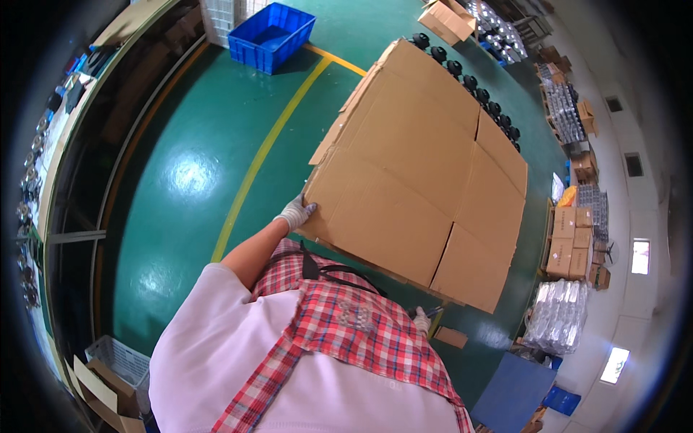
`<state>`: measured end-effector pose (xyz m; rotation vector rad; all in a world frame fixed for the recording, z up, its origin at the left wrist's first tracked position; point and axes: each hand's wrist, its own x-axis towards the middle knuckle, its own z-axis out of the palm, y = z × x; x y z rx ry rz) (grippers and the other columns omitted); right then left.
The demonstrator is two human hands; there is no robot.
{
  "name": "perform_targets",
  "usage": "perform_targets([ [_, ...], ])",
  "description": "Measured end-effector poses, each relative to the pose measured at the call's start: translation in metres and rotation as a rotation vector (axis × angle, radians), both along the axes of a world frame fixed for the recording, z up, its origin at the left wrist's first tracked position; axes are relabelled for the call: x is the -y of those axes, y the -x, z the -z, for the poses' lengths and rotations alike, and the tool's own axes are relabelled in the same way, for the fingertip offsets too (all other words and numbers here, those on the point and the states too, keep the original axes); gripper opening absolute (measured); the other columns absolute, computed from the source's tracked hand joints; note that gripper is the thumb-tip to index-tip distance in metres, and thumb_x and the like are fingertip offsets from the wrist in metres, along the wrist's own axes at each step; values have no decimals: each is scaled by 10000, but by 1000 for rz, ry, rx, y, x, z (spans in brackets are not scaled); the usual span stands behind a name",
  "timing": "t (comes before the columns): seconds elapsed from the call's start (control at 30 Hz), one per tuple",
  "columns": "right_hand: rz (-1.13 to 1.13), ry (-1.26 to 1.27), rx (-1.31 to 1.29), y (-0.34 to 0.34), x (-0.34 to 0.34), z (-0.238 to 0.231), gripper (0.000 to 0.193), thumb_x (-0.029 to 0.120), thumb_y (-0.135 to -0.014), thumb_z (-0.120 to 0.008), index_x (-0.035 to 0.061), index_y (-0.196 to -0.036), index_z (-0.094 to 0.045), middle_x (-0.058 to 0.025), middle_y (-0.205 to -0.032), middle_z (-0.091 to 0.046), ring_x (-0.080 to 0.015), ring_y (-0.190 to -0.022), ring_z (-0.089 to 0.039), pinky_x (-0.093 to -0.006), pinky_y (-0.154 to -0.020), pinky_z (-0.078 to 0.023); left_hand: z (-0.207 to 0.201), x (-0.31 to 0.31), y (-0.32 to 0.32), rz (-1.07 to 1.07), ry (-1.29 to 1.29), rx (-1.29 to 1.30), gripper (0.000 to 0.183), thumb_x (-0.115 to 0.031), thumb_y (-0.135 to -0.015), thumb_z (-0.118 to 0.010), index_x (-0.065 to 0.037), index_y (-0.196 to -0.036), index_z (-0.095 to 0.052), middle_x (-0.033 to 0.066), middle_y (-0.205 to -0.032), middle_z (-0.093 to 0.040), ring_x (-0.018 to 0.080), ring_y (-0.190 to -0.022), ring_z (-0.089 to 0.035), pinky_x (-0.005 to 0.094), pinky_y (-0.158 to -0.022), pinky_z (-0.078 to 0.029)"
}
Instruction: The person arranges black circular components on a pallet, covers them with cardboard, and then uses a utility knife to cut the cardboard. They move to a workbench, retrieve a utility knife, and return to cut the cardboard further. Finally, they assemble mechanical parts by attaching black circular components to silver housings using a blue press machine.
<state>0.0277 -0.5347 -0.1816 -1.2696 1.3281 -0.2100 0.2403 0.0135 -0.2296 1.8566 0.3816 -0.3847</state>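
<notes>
A large flattened cardboard sheet (426,180) fills the centre and upper right of the frame, tilted, its flaps and seams showing; the left hand (294,213), in a light work glove, is clamped on the sheet's lower left edge, fingers curled over the rim; the right hand (421,318), also gloved, shows only in part at the sheet's lower edge, low centre of the frame, and I cannot tell whether its grip is closed on the cardboard or just against it. Below, the person's pale sleeve and a red checked apron (339,328) take up the bottom of the frame. Behind the sheet's upper right edge runs a row of black round parts (476,90). On the green floor (188,180) a yellow line (267,148) slants from the top centre down to the left arm; a blue crate (271,36) stands at the top, left of centre. Brown boxes (570,242) are stacked at the right; a small box (451,336) lies near the right hand.
</notes>
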Motion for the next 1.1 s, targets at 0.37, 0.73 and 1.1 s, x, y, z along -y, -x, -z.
perform_targets([
  [0.37, 79, -297, 103, -130, -90, -11, 313, 297, -980, -612, 112, -1226, -554, -136, -1129, -616, -342, -948, -607, -529, -849, -536, 11, -27, -11, 103, -248, -152, 562, -421, -915, -679, 21, -1245, -572, 192, -1110, -699, 301, -992, -674, 409, -878, -527],
  [0.73, 105, -223, -50, -116, -30, 27, 288, 56, -914, -655, 107, -1190, -590, -91, -1134, -600, -285, -949, -614, -470, -733, -561, 14, -8, -20, 116, -44, -128, 654, -415, -939, -683, 48, -1356, -484, 176, -1226, -649, 249, -1048, -631, 362, -893, -518],
  [1.1, 64, -178, -31, -132, -76, 8, 254, 63, -897, -674, 86, -1145, -629, -89, -1040, -637, -270, -830, -628, -440, -636, -543, 38, -33, -11, 51, -168, -60, 642, -424, -916, -692, 57, -1304, -519, 232, -1183, -665, 335, -1061, -654, 395, -914, -517],
])
